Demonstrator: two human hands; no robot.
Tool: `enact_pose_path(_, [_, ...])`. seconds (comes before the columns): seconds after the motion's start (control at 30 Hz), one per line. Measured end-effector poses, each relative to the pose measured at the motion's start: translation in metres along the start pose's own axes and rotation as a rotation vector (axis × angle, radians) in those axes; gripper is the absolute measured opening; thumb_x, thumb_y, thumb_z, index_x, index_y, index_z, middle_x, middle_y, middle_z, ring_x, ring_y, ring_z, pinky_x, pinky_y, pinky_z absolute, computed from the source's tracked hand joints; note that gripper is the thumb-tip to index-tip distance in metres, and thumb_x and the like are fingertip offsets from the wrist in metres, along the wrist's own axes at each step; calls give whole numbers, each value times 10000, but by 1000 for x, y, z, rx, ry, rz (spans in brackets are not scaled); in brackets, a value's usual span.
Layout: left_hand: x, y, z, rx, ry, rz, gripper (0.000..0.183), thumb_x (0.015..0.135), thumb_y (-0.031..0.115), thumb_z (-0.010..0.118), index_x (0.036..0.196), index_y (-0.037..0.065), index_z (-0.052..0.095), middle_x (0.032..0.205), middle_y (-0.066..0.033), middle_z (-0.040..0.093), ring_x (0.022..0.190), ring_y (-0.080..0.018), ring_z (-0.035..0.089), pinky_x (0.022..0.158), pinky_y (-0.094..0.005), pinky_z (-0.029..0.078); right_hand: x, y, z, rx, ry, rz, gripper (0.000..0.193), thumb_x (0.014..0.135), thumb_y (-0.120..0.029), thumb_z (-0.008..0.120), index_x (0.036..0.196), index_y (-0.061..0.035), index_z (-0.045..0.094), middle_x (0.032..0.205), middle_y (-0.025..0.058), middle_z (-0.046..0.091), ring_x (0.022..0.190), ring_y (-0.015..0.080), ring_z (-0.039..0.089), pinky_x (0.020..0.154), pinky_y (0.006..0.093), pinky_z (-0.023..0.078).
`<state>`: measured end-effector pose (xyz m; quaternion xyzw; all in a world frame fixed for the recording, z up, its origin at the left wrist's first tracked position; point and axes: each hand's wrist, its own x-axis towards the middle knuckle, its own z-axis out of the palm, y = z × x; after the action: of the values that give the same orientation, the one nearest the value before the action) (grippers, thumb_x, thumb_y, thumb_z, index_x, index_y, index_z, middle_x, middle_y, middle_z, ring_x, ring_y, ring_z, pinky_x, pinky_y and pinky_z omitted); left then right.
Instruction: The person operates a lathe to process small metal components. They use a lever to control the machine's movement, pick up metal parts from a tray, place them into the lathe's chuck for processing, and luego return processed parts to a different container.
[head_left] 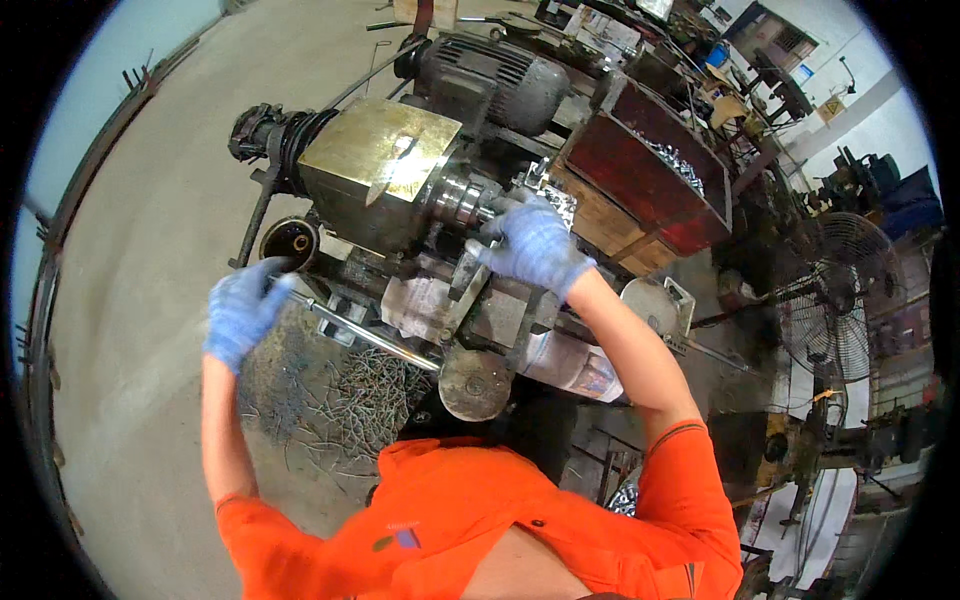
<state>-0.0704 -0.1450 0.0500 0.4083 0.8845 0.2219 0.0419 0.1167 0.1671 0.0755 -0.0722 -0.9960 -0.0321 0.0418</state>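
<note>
My left hand (243, 312), in a blue knit glove, is closed around the upper left end of a shiny metal lever (375, 338). That lever slants down to a round metal hub (475, 384) in front of my body. My right hand (538, 245), gloved alike, reaches over the machine beside the steel spindle chuck (460, 200). Its thumb stands apart from the fingers, whose tips are close to the chuck; whether they touch it is unclear. Behind the chuck is the brass-coloured headstock cover (375, 150), with a small tool lying on it.
An electric motor (490, 82) stands behind the headstock. At the right, a dark red bin (650, 165) holds shiny metal pieces. Metal shavings (370, 405) lie on the floor below the lever. A round pot (290, 243) sits left of the machine, and a fan (835, 295) stands far right.
</note>
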Motion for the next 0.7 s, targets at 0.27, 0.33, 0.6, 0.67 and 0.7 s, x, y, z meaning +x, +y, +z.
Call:
enact_pose_path(0.27, [-98, -117, -7, 237, -3, -436, 342, 846, 376, 524, 1008, 95, 632, 844, -147, 647, 831, -309, 610, 742, -404, 462, 36, 14, 32, 160, -144, 125, 477, 722, -496, 588, 728, -26, 669, 698, 199, 613, 700, 353, 595, 791, 418, 444])
enact_pose_path(0.33, [-103, -122, 3, 76, -19, -469, 366, 854, 389, 514, 1014, 81, 629, 864, -159, 645, 835, -319, 609, 752, -402, 460, 36, 14, 34, 177, -157, 136, 466, 718, -488, 595, 726, -28, 669, 705, 204, 613, 712, 353, 597, 760, 411, 456])
enact_pose_path(0.6, [-96, -112, 17, 131, -23, -445, 404, 837, 417, 527, 969, 44, 607, 809, -179, 622, 758, -342, 592, 679, -412, 452, 41, 11, 27, 230, -179, 156, 452, 705, -477, 613, 739, -29, 668, 720, 203, 615, 695, 350, 598, 700, 412, 470])
enact_pose_path(0.67, [-105, -110, 14, 191, -54, -479, 406, 824, 432, 538, 943, 50, 609, 824, -189, 622, 781, -358, 589, 689, -425, 451, 44, 11, 26, 226, -234, 171, 460, 700, -490, 614, 764, -37, 669, 731, 196, 620, 696, 350, 602, 697, 409, 472])
enact_pose_path(0.7, [-110, -109, 14, 211, -63, -501, 406, 819, 437, 544, 929, 53, 609, 828, -194, 620, 789, -364, 588, 694, -432, 450, 47, 9, 25, 222, -262, 178, 465, 698, -496, 615, 777, -41, 669, 737, 193, 622, 697, 349, 605, 696, 408, 472])
